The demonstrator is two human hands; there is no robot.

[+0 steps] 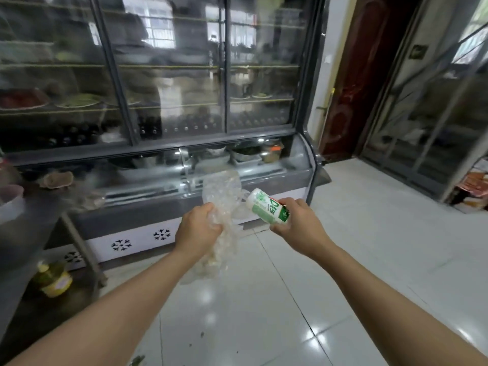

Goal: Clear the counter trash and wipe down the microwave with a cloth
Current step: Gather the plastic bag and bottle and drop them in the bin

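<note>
My left hand (198, 228) grips a crumpled clear plastic bag (223, 192), which sticks up above the fist and hangs down below it. My right hand (298, 223) holds a white and green drink bottle (264, 204), tilted with its far end toward the bag. Both hands are held out over the tiled floor, in front of the glass display fridge. No microwave and no cloth appear in the head view.
A tall glass-door display fridge (169, 75) with shelves of food and bottles fills the back. A grey metal counter (23, 223) runs along the left, with a yellow oil jug (52, 280) under it. A dark red door (353, 75) stands at the right.
</note>
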